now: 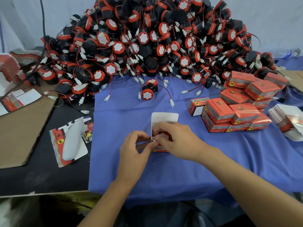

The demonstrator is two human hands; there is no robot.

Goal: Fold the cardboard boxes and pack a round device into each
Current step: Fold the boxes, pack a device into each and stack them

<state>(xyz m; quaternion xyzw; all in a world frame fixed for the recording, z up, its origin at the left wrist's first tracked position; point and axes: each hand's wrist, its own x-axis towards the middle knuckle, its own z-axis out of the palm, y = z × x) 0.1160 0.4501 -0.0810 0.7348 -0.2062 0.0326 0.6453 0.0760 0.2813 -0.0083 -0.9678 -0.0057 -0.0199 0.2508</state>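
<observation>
Your two hands meet at the lower centre of the frame over a small red cardboard box whose white lid flap stands open toward the top of the frame. Your left hand has its fingers curled and pinches the box at its left edge. Your right hand curls over the box's mouth, gripping a round black-and-red device that sits inside. A small white piece shows between your fingertips; whether it is a plug or a tab, you cannot tell.

The box rests on a blue cloth. Across the upper frame rises a large heap of round black-and-red devices with red wires and white plugs. One loose round device lies apart just below it. Right of centre sits a stack of closed red boxes, and at the right edge a pile of flat unfolded box blanks. At the left lie a brown cardboard sheet and a white plastic object on a printed card.
</observation>
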